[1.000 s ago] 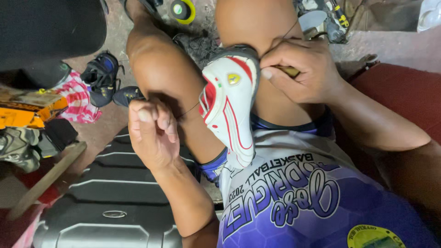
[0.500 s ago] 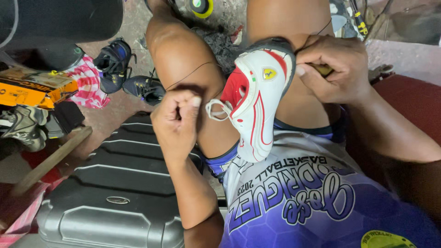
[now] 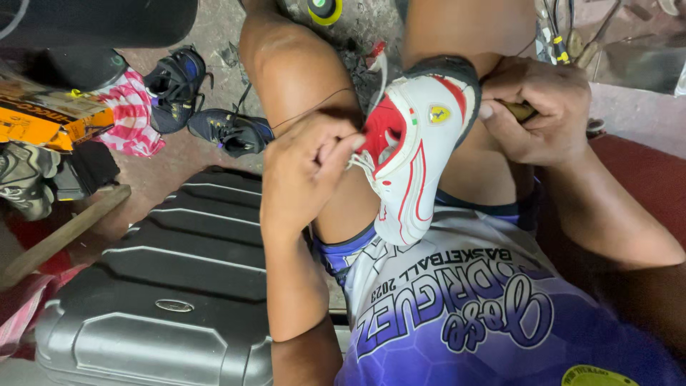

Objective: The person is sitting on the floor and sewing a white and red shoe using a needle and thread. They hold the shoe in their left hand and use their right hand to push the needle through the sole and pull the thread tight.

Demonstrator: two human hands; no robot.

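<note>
White sneaker [image 3: 414, 154] with red trim and a dark sole sits between my two knees, toe pointing down toward the purple-and-white jersey [image 3: 464, 307], sole turned away toward the floor. A dark thread [image 3: 311, 107] runs from the shoe across my left thigh.

Left hand [image 3: 307, 171] is closed in a narrow pinch against the red inner side of the shoe, fingertips pressed at the lace area; whether it grips the thread or a lace I cannot tell. Right hand [image 3: 543, 107] is curled tight around a yellowish tool handle [image 3: 520, 111] at the heel side of the shoe; the working end is hidden behind the shoe.

Containers: a grey hard-shell suitcase [image 3: 164, 286] lies flat and shut beside my left leg, contents unseen. An orange cardboard box [image 3: 50, 114] lies at the left edge, contents not visible. A small round yellow-rimmed tin [image 3: 325, 8] sits on the floor at the top edge; what it holds I cannot make out.

Around: two dark sneakers [image 3: 207, 107] on the concrete floor, a red-and-white striped cloth [image 3: 132, 121], a wooden handle [image 3: 64, 232] slanting at left.

Against half a second ago: left hand has moved from a raised fist clear of the shoe to contact with its red side. Shoe has stayed wedged between the knees, right hand still at the heel.
</note>
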